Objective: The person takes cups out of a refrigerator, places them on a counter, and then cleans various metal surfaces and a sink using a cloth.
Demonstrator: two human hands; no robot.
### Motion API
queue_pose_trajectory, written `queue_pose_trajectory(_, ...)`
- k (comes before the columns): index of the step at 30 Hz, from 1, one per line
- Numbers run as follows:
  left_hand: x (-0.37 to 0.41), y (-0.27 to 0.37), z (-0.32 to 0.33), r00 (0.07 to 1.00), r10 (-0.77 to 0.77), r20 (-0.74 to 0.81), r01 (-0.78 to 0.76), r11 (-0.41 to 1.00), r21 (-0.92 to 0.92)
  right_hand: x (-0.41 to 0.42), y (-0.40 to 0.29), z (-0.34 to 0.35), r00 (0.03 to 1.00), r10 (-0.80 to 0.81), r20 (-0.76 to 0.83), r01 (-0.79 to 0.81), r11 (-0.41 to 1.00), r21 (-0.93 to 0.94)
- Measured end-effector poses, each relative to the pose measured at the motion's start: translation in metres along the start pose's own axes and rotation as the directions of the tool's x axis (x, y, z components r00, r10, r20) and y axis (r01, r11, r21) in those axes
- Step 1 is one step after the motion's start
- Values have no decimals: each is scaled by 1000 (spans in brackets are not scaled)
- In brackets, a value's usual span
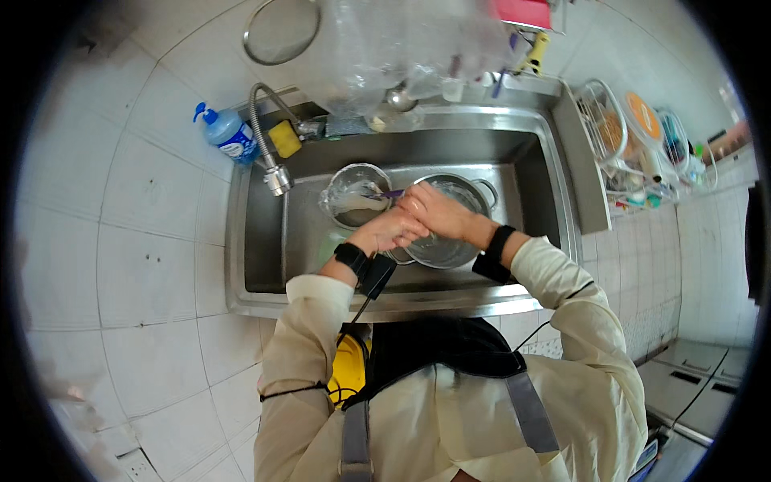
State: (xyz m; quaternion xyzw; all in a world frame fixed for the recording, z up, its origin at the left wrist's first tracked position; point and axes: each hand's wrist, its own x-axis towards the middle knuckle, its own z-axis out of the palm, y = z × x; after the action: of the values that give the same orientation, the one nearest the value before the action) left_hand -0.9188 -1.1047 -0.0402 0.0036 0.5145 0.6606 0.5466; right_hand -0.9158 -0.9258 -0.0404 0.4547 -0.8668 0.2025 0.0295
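Observation:
Over the sink, my left hand [394, 229] and my right hand [435, 209] press against each other with curled fingers. Both look wet. Whether anything sits between them is hidden. Beneath them stands a metal pot [443, 256] with loop handles and whitish, cloudy residue inside. To its left is a round bowl [360, 167], its wall smeared with white residue. A utensil with a purple handle [388, 194] slants out of the bowl towards my right fingertips; I cannot tell whether they touch it.
The stainless steel sink [265, 301] has a flexible-neck faucet [256, 120] at its left. Near that stand a blue pump bottle [232, 135] and a yellow sponge [284, 139]. Clear plastic bags [391, 48] hang behind. A wire rack [614, 126] with containers is at right.

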Motion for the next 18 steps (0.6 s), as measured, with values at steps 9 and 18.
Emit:
queue_pose_trajectory(9, 77, -11, 14, 726, 687, 45, -163, 109, 981, -29, 19, 1, 866, 456, 204, -451, 890, -74)
queue_pose_trajectory(18, 53, 3, 38, 817, 567, 109, 114, -343, 932, -37, 41, 3, 684, 337, 647, -723, 430, 541)
